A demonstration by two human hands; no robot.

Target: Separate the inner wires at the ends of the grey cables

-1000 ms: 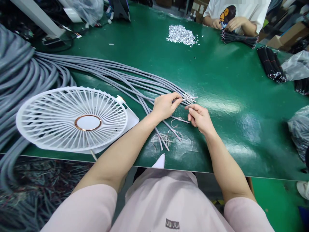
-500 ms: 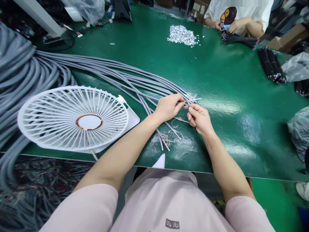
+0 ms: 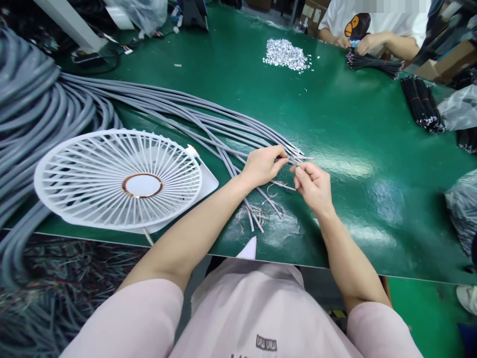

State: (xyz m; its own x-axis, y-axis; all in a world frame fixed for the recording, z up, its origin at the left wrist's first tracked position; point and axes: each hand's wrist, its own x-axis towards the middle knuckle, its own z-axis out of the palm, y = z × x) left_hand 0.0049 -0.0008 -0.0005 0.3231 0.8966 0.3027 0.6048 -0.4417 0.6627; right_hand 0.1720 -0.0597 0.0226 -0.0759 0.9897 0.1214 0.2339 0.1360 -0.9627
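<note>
A bundle of grey cables [image 3: 208, 107] runs across the table from a big coil on the left to the middle. My left hand [image 3: 265, 164] is closed in a pinch on one grey cable close to its stripped end. Just to the right, my right hand [image 3: 313, 185] pinches the thin strands at that same cable's end; the fingers cover most of them. Other stripped cable ends [image 3: 256, 221] lie below my hands, with loose thin strands [image 3: 263, 211] around them. Further stripped ends lie just beyond my fingertips.
A white fan [image 3: 119, 181] lies at the left, beside the cable coil [image 3: 26, 99]. Silvery scraps [image 3: 286, 53] are heaped at the back. A co-worker's hands [image 3: 367, 44] handle black wire bundles [image 3: 374, 64] across the table. Plastic bags [image 3: 464, 209] sit at the right.
My right hand has shifted slightly right, away from my left hand, and more of the strands shows between them. The whole view has also moved a little.
</note>
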